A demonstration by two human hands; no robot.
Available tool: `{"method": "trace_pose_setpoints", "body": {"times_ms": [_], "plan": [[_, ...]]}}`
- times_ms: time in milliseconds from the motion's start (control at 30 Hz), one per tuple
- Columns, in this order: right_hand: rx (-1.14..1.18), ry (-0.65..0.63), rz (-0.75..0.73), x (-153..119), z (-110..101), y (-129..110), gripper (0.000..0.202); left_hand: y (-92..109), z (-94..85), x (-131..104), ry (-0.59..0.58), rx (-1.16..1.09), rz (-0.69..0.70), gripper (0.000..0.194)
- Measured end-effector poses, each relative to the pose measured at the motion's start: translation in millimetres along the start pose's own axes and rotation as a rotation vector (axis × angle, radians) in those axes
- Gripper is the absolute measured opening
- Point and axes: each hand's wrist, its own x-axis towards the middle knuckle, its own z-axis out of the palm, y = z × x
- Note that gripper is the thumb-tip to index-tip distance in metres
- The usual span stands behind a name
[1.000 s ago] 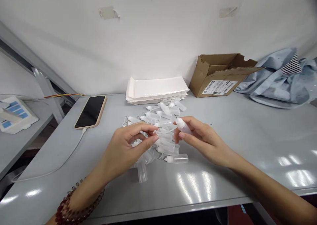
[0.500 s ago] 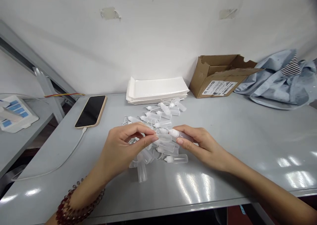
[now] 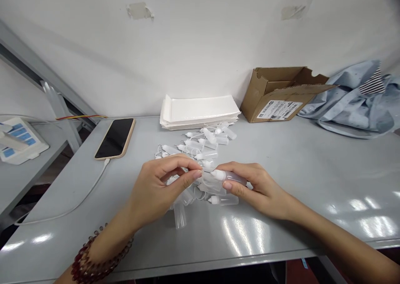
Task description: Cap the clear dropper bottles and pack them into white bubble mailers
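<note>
My right hand (image 3: pixel 258 188) grips a small translucent bottle (image 3: pixel 233 178) with a white cap, its thin tip pointing left. Thumb and forefinger of my left hand (image 3: pixel 165 184) are pinched together at that tip; whatever lies between them is too small to make out. Under and behind both hands spreads a pile of similar bottles (image 3: pixel 206 155), several with thin metal tips and looped white straps. One bottle (image 3: pixel 180 215) lies nearest the front edge, beside my left hand. My hands partly hide the middle of the pile.
White flat trays or boxes (image 3: pixel 200 109) are stacked against the wall. To their right are an open cardboard box (image 3: pixel 278 105) and blue cloth (image 3: pixel 346 105). A phone (image 3: pixel 115 138) with a white cable (image 3: pixel 90 192) lies left, beyond it a power strip (image 3: pixel 21 140).
The bottle in my right hand has come down slightly and shows more clearly. My left fingertips have shifted a little to the right. The view has moved slightly.
</note>
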Motion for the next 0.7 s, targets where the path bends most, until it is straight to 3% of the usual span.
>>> {"method": "trace_pose_setpoints", "body": {"times_ms": [700], "plan": [[-0.008, -0.009, 0.002, -0.9, 2.1, -1.9, 0.024, 2.7, -1.2, -0.3, -0.017, -0.047, -0.039, 0.006]]}}
